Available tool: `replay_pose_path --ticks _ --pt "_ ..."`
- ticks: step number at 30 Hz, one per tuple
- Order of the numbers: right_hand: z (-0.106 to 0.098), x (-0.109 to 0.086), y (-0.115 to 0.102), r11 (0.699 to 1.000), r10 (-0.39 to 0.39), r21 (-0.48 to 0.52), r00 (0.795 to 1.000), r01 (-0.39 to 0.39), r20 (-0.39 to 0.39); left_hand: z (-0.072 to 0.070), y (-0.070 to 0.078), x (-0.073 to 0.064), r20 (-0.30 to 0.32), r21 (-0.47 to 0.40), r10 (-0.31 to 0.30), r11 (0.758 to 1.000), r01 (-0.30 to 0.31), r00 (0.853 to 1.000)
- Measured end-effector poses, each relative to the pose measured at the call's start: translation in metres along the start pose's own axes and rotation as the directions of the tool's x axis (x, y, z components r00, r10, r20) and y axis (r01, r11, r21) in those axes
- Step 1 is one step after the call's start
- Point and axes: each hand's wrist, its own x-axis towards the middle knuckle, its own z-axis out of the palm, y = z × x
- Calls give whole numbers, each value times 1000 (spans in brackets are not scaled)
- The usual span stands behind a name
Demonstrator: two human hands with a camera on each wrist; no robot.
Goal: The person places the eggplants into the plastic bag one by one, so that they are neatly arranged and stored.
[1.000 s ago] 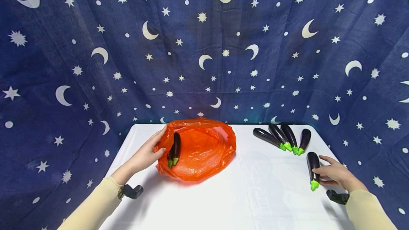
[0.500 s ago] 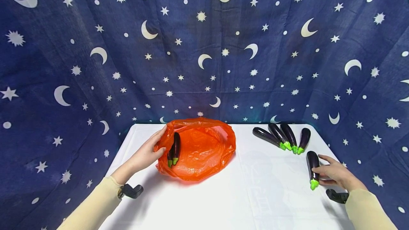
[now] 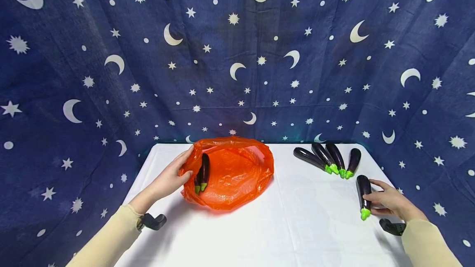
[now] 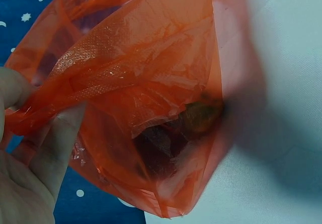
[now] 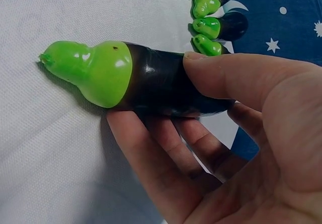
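Nothing is visibly shifting: the right hand (image 3: 392,202) is still pinching an eggplant (image 3: 363,189) at four o'clock (remaining unbagged), the left hand (image 3: 172,178) pinching a plastic bag (image 3: 233,176) at its nine-o'clock edge.

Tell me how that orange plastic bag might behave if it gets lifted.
The bag will likely flop rather than hold its shape, since it looks crumpled. It's probably light in itself, being thin and see-through. The two eggplants inside look smooth and rounded, so they may slide if it tilts.
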Motion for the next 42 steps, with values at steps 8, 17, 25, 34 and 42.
replay_pose_path --ticks 8,17,25,34,42 --pt "1 2 3 1000 7 23 1000 -6 -23 1 -1 0 1 4 0 1000 0 1000" --pt "4 1 3 999 9 34 999 -8 -37 1 0 0 -1 13 3 1000 -3 1000" --pt "4 1 3 999 -5 37 999 6 -33 1 0 1 -3 20 5 1000 -5 1000" --pt "3 1 3 999 -22 34 999 23 -35 1 -2 1 -16 20 35 999 -35 999" --pt "3 3 3 1000 -8 30 999 9 -49 1 -1 0 -17 3 35 999 -35 999"
